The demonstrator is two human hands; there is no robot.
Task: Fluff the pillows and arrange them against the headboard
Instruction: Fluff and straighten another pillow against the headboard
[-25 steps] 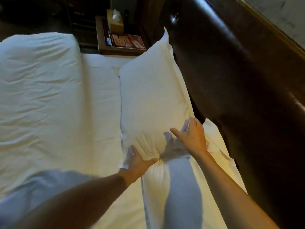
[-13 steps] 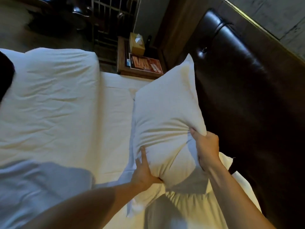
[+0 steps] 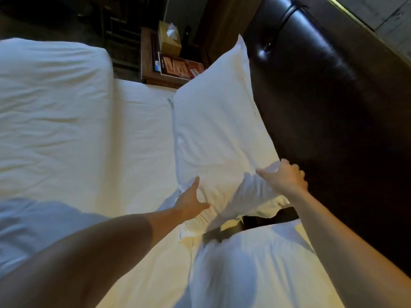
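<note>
A white pillow [image 3: 218, 130] leans against the dark padded headboard [image 3: 322, 96], its far corner pointing up. My left hand [image 3: 191, 200] grips its near lower corner, thumb up, fingers under the bunched fabric. My right hand [image 3: 283, 176] holds the near upper edge by the headboard, fingers curled over the top. The pillow's near end is lifted, and a dark gap shows beneath it. A second white pillow [image 3: 255, 270] lies flat in front of me along the headboard, partly in my shadow.
A folded white duvet [image 3: 49, 112] covers the left of the bed, with bare white sheet [image 3: 144, 141] between it and the pillows. Beyond the bed a wooden nightstand [image 3: 148, 78] carries a tissue box [image 3: 170, 38] and a printed card [image 3: 180, 67].
Both hands went from pressing on the pillow's near end to gripping it. The near end has lifted and a gap opened between the two pillows.
</note>
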